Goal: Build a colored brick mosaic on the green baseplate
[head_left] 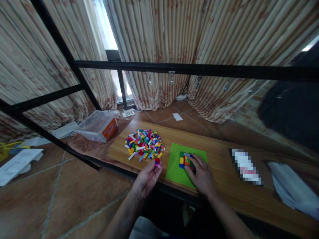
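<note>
My left hand (149,176) is closed, its fingertips pinching small toy building bricks (157,161), red and purple-pink, beside the brick pile. On the wooden table lies a green baseplate (174,166). A low block of coloured bricks (183,160), with yellow, red, blue and green parts, sits on it. My right hand (202,175) rests over the right side of that block, thumb and fingers curved around it and hiding part of it. A heap of loose building bricks (144,144) in many colours is spread to the left of the baseplate.
A clear plastic box (98,126) with an orange label stands left of the pile. A pixelated item (246,166) and a pale plastic bag (294,186) lie at the right. A black metal frame (189,69) crosses in front of the curtains (159,39). Papers (177,117) lie on the tiled floor.
</note>
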`<state>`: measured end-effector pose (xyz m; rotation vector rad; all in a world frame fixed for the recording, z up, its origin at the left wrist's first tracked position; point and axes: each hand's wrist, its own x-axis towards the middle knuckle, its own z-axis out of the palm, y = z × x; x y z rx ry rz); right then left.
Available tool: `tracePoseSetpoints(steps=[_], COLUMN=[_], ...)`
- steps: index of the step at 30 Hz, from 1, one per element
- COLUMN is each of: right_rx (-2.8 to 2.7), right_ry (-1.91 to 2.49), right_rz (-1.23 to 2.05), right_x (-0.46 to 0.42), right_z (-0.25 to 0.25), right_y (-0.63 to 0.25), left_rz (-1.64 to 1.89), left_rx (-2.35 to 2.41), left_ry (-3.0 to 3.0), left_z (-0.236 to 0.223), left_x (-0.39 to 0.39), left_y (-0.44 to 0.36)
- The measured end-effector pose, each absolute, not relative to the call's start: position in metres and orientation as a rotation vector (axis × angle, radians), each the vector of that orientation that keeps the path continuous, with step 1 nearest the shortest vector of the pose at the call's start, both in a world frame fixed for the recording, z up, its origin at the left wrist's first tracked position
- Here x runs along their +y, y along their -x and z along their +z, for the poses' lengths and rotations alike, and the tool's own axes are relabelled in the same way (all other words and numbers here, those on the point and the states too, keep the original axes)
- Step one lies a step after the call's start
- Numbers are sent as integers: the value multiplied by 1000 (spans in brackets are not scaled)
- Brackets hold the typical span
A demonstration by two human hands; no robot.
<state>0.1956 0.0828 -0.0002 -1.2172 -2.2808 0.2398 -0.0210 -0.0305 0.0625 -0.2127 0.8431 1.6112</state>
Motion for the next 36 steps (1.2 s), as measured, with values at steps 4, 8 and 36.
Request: tracePoseSetpoints(steps=[4,8,36], right_rx=[-2100,-1959,-1091], right_ry=[1196,1113,1066], right_rz=[405,978,1823], right_x=[59,9,-36], right_z=[30,55,28], right_y=[-184,-154,-142], left_rz=[1606,1566,1260], left_rx=[839,834,1041], left_ry=[213,173,-225], left_z=[57,49,41], left_x=[-40,-51,-81], left_y=[10,-7,-23])
